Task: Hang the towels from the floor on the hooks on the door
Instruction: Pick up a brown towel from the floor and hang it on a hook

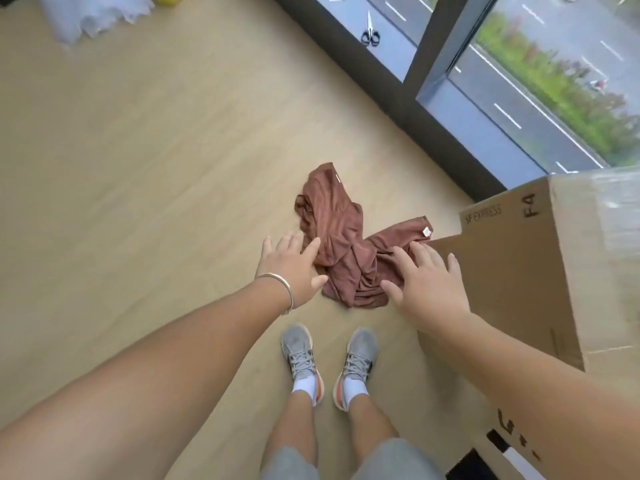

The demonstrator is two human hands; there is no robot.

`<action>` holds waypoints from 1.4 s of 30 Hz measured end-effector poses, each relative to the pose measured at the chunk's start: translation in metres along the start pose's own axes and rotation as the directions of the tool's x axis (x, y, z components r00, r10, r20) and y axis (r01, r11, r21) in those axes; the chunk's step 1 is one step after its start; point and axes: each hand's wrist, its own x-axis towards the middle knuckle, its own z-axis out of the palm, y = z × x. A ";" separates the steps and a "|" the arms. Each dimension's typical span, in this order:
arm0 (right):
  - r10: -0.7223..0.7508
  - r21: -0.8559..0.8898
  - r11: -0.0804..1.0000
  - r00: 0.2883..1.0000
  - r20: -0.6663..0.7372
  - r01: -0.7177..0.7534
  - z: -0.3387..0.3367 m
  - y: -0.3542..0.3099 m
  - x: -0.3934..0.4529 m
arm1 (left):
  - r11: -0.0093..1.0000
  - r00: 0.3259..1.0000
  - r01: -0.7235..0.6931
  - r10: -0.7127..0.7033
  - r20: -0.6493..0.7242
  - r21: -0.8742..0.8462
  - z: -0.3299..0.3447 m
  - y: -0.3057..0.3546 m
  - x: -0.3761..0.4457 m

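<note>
1. Towel point(346, 247), a rust-brown one, lay crumpled in a twisted heap on the wooden floor point(156, 161), just ahead of the person's grey shoes point(329, 358) and close beside a large cardboard box point(540, 265).
2. Left hand point(294, 268) reached down with its fingers spread and straight, the fingertips at the towel's left edge; whether they touched the cloth could not be told. A thin bracelet point(282, 287) sat on that wrist.
3. Right hand point(427, 285) was likewise spread flat, palm down, above the towel's right side and in front of the box flap; it gripped nothing.
4. Neither hand had hold of the towel, so the pick-up looked not yet done, and no door or hooks showed in this view.
5. Likely trouble: the towel was bunched and twisted, so a grab at one fold could lift it as a knot, leaving no clean edge or loop to slip over a hook.
6. One corner with a small white tag point(426, 231) lay right against the box, and might drag or catch on the flap as the cloth came up.
7. Scissors point(370, 31) lay on the window ledge point(398, 53) well apart, and a pale cloth point(93, 15) sat at the far top left; neither seemed in the way.
</note>
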 end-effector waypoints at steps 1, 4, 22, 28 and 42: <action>0.003 -0.001 1.000 1.000 0.023 -0.003 0.021 -0.001 0.013 | 1.000 1.000 -0.007 0.007 0.012 0.001 0.022 0.001 0.011; 0.018 0.003 1.000 0.998 0.065 -0.018 0.080 -0.001 0.048 | 0.999 0.999 -0.030 0.031 0.032 -0.017 0.085 0.004 0.044; -0.007 -0.140 0.990 0.997 -0.072 -0.003 0.302 -0.011 0.322 | 0.991 0.982 0.135 -0.133 -0.131 0.002 0.316 -0.055 0.314; -0.055 -0.123 0.992 0.968 -0.244 0.026 0.299 -0.024 0.446 | 0.974 0.943 0.224 -0.224 -0.245 -0.028 0.309 -0.105 0.419; -0.194 -0.203 0.968 0.951 -0.243 0.145 0.269 -0.086 0.579 | 0.966 0.940 0.170 -0.219 -0.262 -0.197 0.340 -0.139 0.460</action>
